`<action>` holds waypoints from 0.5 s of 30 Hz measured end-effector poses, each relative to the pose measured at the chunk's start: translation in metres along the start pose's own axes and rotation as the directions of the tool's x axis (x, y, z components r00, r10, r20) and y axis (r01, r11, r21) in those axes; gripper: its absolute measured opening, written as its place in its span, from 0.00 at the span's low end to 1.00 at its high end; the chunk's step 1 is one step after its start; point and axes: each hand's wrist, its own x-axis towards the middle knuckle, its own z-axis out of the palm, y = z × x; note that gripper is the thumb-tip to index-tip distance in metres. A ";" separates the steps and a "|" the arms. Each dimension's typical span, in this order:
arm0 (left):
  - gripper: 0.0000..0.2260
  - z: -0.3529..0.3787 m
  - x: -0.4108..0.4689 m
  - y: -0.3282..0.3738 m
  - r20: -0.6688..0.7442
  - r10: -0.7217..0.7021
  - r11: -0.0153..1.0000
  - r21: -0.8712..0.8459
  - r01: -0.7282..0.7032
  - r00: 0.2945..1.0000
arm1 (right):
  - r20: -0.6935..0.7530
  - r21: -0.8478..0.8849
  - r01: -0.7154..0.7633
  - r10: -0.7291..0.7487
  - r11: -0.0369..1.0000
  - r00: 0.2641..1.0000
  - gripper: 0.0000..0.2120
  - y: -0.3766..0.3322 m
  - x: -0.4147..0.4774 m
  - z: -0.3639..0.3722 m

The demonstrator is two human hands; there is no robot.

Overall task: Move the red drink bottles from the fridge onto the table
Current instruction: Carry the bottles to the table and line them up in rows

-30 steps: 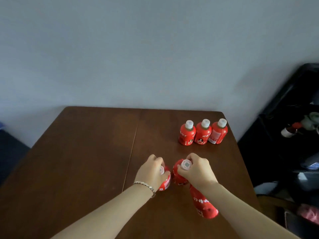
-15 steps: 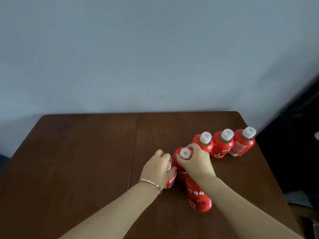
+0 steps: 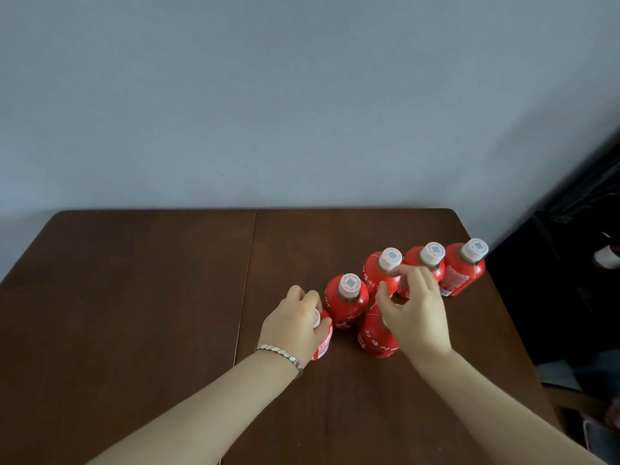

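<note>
Now six red plastic drink bottles (image 3: pixel 347 301) crowd the dark-brown wooden table (image 3: pixel 134 297) under a pale-blue wall (image 3: pixel 268 95); left hand (image 3: pixel 295 327) clamps one, right hand (image 3: pixel 414 313) fingers spread loose.

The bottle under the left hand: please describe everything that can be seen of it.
The bottle is mostly hidden by the left hand, which closes over its top. A bit of pale cap shows between the fingers, and below it a strip of red body with a white printed label, seemingly plastic. It appears to stand upright on the brown table, just left of another red bottle; whether the two touch cannot be told.
</note>
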 end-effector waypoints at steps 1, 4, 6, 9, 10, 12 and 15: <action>0.10 -0.002 0.001 0.001 0.007 -0.001 0.999 0.034 0.001 1.000 | -0.026 -0.083 0.094 -0.096 0.992 0.995 0.13 0.001 0.009 -0.003; 0.13 -0.005 0.007 0.006 0.026 -0.004 0.993 0.121 0.001 1.000 | 0.254 -0.273 0.169 -0.098 0.947 0.962 0.26 0.007 0.048 -0.011; 0.16 -0.004 0.009 0.010 0.036 -0.007 0.989 0.151 0.002 0.999 | 0.574 -0.415 0.260 0.029 0.872 0.818 0.31 0.012 0.071 -0.011; 0.18 -0.003 0.008 0.011 0.056 -0.005 0.984 0.180 -0.005 0.998 | 0.700 -0.579 0.459 0.122 0.673 0.704 0.35 0.014 0.080 0.000; 0.20 -0.002 0.007 0.010 0.079 -0.009 0.984 0.178 -0.006 0.997 | 0.672 -0.609 0.449 0.124 0.654 0.730 0.35 0.012 0.079 0.004; 0.23 -0.001 0.007 0.007 0.140 -0.017 0.987 0.158 -0.005 0.990 | 0.609 -0.634 0.397 0.112 0.664 0.785 0.33 0.013 0.075 0.012; 0.24 -0.003 0.009 0.004 0.189 -0.032 0.992 0.129 0.007 0.982 | 0.556 -0.670 0.328 0.157 0.666 0.816 0.32 0.013 0.073 0.019</action>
